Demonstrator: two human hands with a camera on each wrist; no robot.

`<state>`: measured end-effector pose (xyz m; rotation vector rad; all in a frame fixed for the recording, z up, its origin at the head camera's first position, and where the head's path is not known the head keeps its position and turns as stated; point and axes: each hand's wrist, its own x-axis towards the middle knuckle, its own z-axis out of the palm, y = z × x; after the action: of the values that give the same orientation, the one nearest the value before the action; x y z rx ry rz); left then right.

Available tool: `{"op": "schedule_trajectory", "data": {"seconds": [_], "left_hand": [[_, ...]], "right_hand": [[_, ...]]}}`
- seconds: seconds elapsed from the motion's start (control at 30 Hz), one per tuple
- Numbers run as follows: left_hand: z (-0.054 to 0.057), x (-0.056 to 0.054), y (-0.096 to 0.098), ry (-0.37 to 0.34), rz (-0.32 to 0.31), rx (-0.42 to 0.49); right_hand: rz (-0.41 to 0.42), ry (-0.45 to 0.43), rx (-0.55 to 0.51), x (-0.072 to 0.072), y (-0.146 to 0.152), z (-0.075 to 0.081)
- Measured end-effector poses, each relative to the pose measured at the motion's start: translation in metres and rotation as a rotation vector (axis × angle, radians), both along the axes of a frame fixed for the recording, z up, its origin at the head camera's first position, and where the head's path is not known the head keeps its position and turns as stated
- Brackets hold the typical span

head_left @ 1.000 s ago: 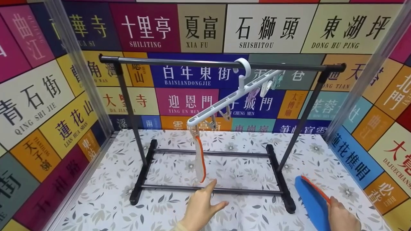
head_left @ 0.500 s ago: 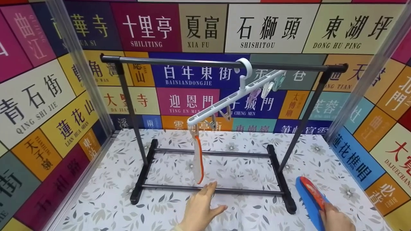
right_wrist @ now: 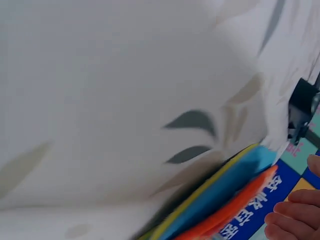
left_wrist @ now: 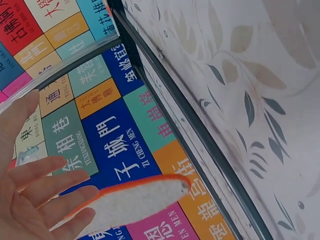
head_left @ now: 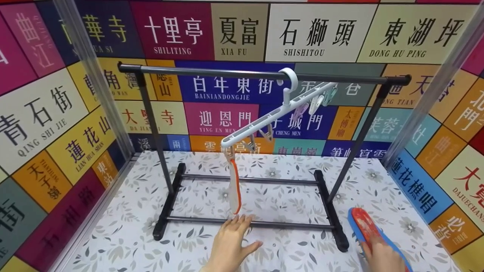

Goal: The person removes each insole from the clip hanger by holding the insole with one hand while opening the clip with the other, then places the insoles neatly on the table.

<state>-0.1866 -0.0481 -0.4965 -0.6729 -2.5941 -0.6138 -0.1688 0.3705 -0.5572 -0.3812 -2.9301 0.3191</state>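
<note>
From the front clip [head_left: 230, 152] of a white hanger [head_left: 257, 126] hangs an insole [head_left: 233, 190] with a whitish face and an orange rim. My left hand [head_left: 228, 243] is just below its lower tip, fingers extended and thumb apart. In the left wrist view that insole [left_wrist: 145, 197] passes behind my fingers; contact cannot be made out. At lower right, a red insole [head_left: 363, 220] lies over a blue insole [head_left: 354, 229]. Right over them is my right hand [head_left: 383, 252]. The right wrist view shows a gap between its loosely bent fingers [right_wrist: 295, 215] and the red insole [right_wrist: 245, 200].
A black rack [head_left: 208, 71] carries the hanger on its top bar, with its foot bars standing on the floral tabletop [head_left: 124, 226]. Pastel clips [head_left: 315, 102] dangle from the hanger's far half. Signboard-patterned walls [head_left: 310, 32] enclose the back and sides.
The red insole has turned from on edge to face up over the blue one, and my right hand has shifted left. My left hand has moved slightly left, its fingers spreading.
</note>
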Motion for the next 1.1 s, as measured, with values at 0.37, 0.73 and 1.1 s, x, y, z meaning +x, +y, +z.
{"op": "schedule_trajectory", "data": {"seconds": [0.37, 0.73, 1.1], "left_hand": [[0.002, -0.006, -0.023, 0.056, 0.077, 0.061], [0.006, -0.020, -0.049, 0.169, 0.181, 0.071], [0.024, -0.039, -0.072, 0.187, 0.233, 0.010]], "right_hand": [[0.180, 0.367, -0.019, -0.023, -0.061, 0.006], [0.323, 0.452, -0.042, -0.050, -0.121, 0.008], [0.418, 0.447, -0.073, -0.069, -0.178, 0.008]]}}
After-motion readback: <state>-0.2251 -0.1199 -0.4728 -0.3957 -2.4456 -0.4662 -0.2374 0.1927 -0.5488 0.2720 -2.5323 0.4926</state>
